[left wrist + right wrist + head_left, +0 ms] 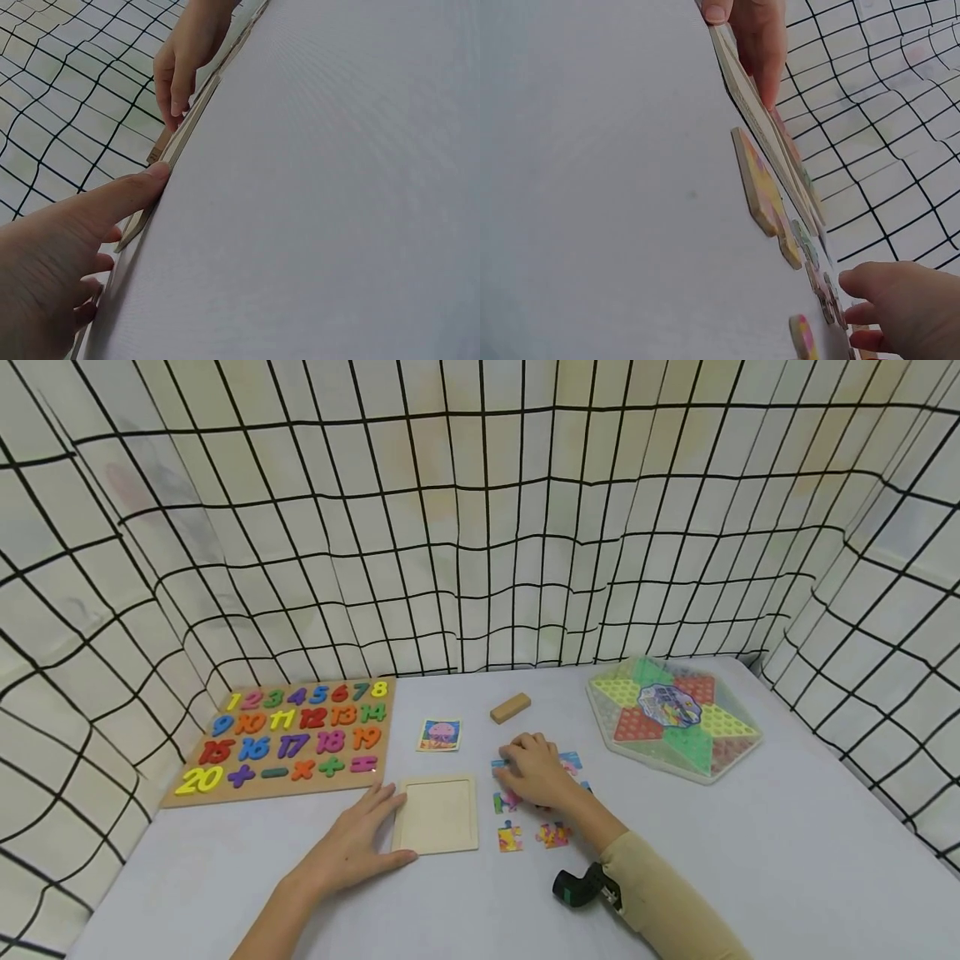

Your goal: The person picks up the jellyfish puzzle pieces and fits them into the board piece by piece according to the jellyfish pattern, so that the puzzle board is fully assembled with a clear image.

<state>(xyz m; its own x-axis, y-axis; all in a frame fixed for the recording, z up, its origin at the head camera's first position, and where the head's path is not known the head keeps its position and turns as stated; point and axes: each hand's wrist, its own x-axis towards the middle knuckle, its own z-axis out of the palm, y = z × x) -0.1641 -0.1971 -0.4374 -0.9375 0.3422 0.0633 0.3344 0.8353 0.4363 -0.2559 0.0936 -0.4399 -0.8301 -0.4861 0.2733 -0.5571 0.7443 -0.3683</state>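
Observation:
A square wooden puzzle tray [436, 817] lies on the white table. My left hand [352, 846] rests against its left side, fingers spread along that edge and thumb by the near corner. In the left wrist view the thumb [146, 187] presses on the tray's rim. My right hand [536, 770] is bent down over the colourful jigsaw pieces and covers several of them. In the right wrist view its fingertips [859, 311] are right by the pieces; I cannot tell whether they pinch one. Nearer to me lie a yellow piece [510, 837] and a pink-yellow piece [553, 835].
A small picture card [439, 735] and a wooden block [511, 707] lie beyond the tray. A number board [300, 735] is at the left, a star-patterned Chinese checkers board [675, 718] at the right. Black netting [487, 543] over white cloth surrounds the table's back and sides.

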